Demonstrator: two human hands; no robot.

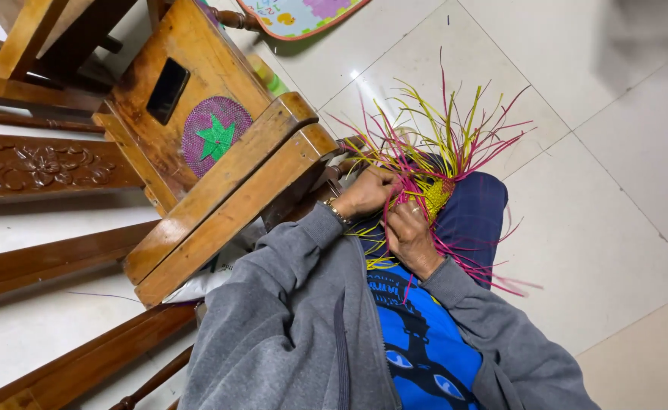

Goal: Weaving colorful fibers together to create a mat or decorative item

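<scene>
- Far left, carved dark wooden furniture stands on the pale tiled floor, well apart from your work.
- Next comes a wooden stool, tipped in this view, with a round purple woven mat bearing a green star and a dark phone lying on its top; both sit within reach but off your lap.
- Your left hand, a bracelet at its wrist, is curled tight around the near edge of the half-woven piece, probably to steady it.
- That piece, a small yellow core with loose pink and yellow strips fanning upward, rests on your lap over the dark blue trousers, just in front of your blue shirt.
- Your right hand lies against its lower side, fingers closed on strips there, apparently pinching them so they stay taut.
- At the top edge, a colourful mat lies on the floor.
</scene>
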